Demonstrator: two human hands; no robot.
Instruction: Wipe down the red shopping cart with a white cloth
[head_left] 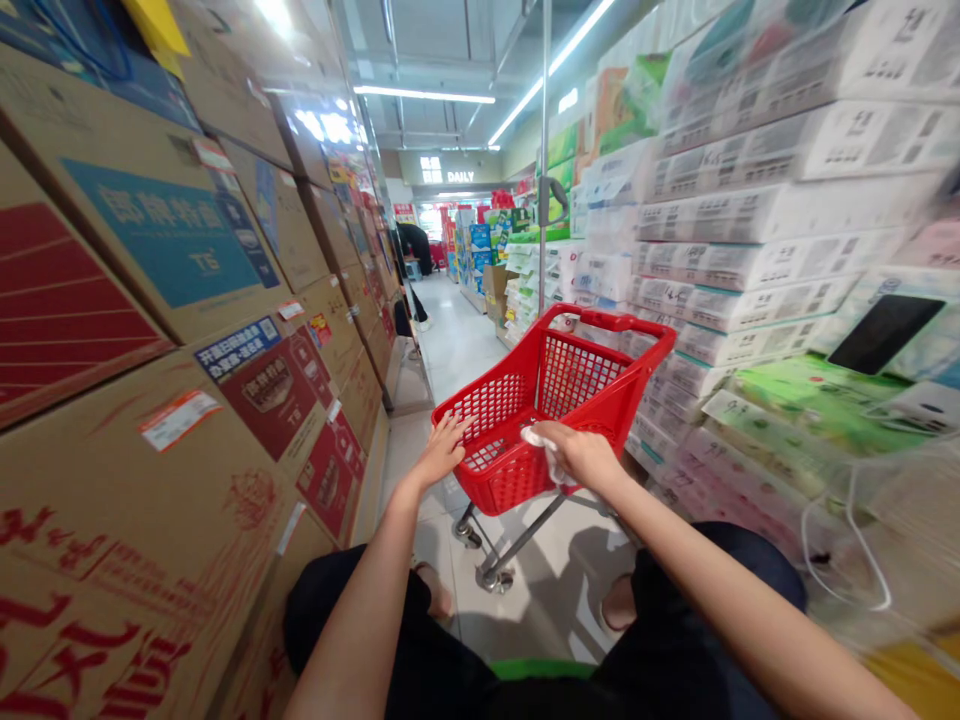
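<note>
A red plastic shopping cart on a grey metal frame stands before my knees, its basket showing nothing large inside. My left hand rests with fingers spread on the rim at the basket's near left corner. In my right hand is a crumpled white cloth, gripped at the near rim. Part of the cloth hangs down over the basket's outer side. The cart's handle is at its far end, turned away from me.
Stacked cardboard boxes wall the left side. Piled white paper packs line the right, with a dark phone on green packs. A metal pole rises behind the cart. Down the aisle, a person in dark clothes bends over.
</note>
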